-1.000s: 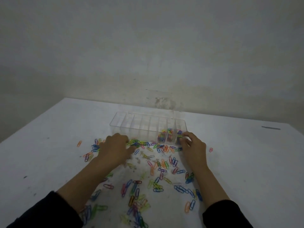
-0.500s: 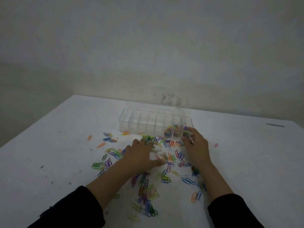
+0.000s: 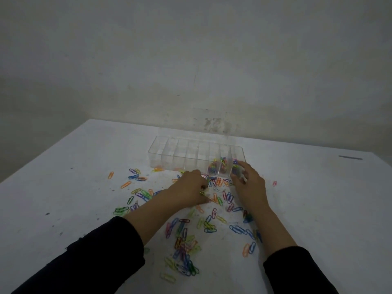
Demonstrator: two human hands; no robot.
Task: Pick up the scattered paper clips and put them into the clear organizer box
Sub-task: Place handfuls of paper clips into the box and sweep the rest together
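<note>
Coloured paper clips (image 3: 182,240) lie scattered over the white table in front of me. A clear organizer box (image 3: 180,155) with several compartments stands at the far middle; its right-hand compartments hold clips (image 3: 220,166). My left hand (image 3: 188,189) rests palm down on the clips just in front of the box, fingers curled around a few of them. My right hand (image 3: 250,183) grips the box's right front corner, fingers against its clear wall.
The white table (image 3: 318,209) has dark specks and a dark mark at the far right (image 3: 350,157). A stained wall stands close behind the box. Stray clips lie left (image 3: 110,175) and right (image 3: 275,183) of the main pile.
My left hand has slid right along the table towards the box's filled end and curled over clips. My right hand has stayed on the box's right corner. The view has shifted left.
</note>
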